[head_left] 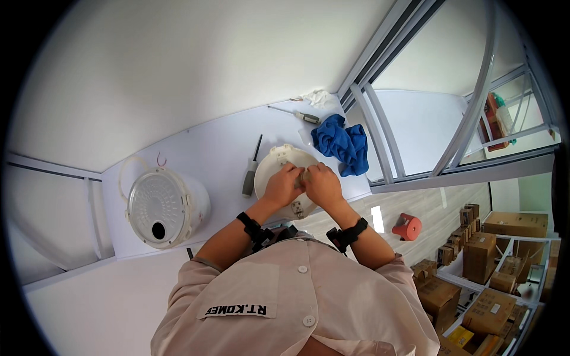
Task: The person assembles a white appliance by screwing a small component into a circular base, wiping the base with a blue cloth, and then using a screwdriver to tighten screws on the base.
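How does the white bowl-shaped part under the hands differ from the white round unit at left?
The bowl-shaped part shows its hollow side, while the round unit shows a grey textured face with a black oval patch. The left hand and right hand are over the bowl-shaped part; neither is near the round unit. Both things are whitish and roughly round.

Two hands [284, 186] [324, 185], two screwdrivers [250, 178] [306, 117], one blue cloth [343, 144]

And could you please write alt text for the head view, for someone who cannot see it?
A person's left hand and right hand are close together over a white bowl at a pale table. A screwdriver lies to its left, another screwdriver near a blue cloth, and a round white container sits farther left.
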Motion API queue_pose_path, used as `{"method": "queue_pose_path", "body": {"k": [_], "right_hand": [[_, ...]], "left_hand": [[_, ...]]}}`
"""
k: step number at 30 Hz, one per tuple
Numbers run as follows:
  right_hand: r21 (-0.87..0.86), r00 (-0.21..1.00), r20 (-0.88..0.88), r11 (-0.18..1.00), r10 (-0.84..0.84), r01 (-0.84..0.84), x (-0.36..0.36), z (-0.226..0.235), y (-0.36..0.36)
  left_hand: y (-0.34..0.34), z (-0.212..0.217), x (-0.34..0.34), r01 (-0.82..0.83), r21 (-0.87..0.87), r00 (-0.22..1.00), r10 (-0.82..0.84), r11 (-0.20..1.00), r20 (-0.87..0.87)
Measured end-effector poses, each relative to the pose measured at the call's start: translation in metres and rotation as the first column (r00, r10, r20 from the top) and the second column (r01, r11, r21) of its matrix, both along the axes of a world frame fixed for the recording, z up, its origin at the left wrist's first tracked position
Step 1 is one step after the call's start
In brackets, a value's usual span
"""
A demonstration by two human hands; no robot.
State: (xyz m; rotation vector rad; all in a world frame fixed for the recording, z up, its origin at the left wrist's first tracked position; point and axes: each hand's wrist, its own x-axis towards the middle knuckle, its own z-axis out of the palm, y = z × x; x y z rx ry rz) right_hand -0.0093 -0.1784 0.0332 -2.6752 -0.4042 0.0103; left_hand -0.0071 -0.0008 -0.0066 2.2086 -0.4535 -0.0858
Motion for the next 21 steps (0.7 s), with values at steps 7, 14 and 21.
{"method": "queue_pose_path", "body": {"k": [7, 14, 21], "right_hand": [[0.264, 0.959, 0.267, 0.964, -0.091, 0.018, -0.008, -0.006, -0.024], [0.442, 0.845, -0.445, 0.747, -0.297, 0.496, -0.015, -0.027, -0.036], [0.520, 0.869, -0.469, 0.747, -0.155, 0.414, -0.020, -0.051, -0.030]], "left_hand": [[0.004, -0.006, 0.001, -0.011, -0.058, 0.997, 0.016, 0.998, 0.077], [0.003, 0.013, 0.000, -0.014, -0.046, 0.994, 0.009, 0.999, -0.108], [0.001, 0.016, -0.001, -0.030, -0.022, 0.995, 0.028, 0.999, -0.097]]}}
